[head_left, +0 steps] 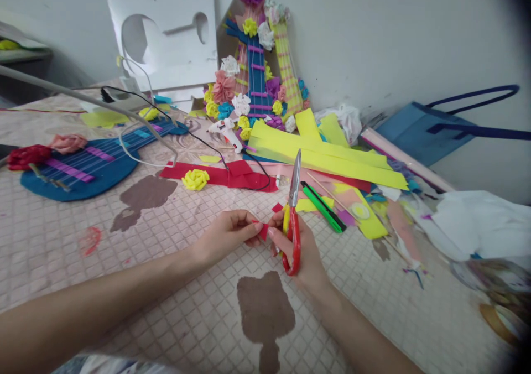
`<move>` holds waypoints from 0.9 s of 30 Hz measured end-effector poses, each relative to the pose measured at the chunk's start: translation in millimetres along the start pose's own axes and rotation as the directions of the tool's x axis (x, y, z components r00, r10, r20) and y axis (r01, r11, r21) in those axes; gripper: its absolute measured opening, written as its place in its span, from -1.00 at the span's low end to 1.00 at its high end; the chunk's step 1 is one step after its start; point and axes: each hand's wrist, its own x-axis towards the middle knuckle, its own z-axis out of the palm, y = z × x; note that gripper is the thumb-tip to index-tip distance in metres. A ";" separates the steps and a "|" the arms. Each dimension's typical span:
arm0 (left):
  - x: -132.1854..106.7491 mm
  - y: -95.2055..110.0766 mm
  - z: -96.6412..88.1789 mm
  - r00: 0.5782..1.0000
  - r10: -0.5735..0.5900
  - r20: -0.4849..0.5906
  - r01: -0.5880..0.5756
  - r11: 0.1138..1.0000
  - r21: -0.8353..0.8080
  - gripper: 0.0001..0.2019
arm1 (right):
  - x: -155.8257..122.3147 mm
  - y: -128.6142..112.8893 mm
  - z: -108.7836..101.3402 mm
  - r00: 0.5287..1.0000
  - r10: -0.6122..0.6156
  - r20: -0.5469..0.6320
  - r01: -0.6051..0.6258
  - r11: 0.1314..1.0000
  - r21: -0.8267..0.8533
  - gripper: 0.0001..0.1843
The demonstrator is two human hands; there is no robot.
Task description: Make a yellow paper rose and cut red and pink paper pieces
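Note:
My left hand pinches a small red foam scrap just above the tabletop. My right hand also touches that scrap with its fingertips while holding red-handled scissors, whose closed blades point up and away from me. A tiny red offcut lies on the table just behind the scrap. Both hands meet near the middle of the table.
Behind the hands lie a red foam strip with a yellow rosette, yellow foam sheets, a green utility knife and a glue gun. A blue foam guitar sits left; a blue bag leans right.

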 end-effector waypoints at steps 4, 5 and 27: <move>-0.5 -0.1 -0.2 1.000 0.001 0.016 -0.001 1.000 -0.002 -0.72 | 0.4 2.3 -1.6 1.000 -0.003 0.015 0.003 1.000 0.019 -0.76; -0.4 -0.3 -0.4 1.000 0.002 0.017 -0.002 1.000 -0.001 -0.72 | 0.5 2.7 -1.9 1.000 -0.006 0.018 0.006 1.000 0.023 -0.76; -1.2 6.4 1.7 0.999 0.003 0.034 -0.003 1.000 -0.009 -0.76 | -2.2 -5.3 4.7 0.998 -0.048 -0.033 0.042 0.989 -0.142 -0.80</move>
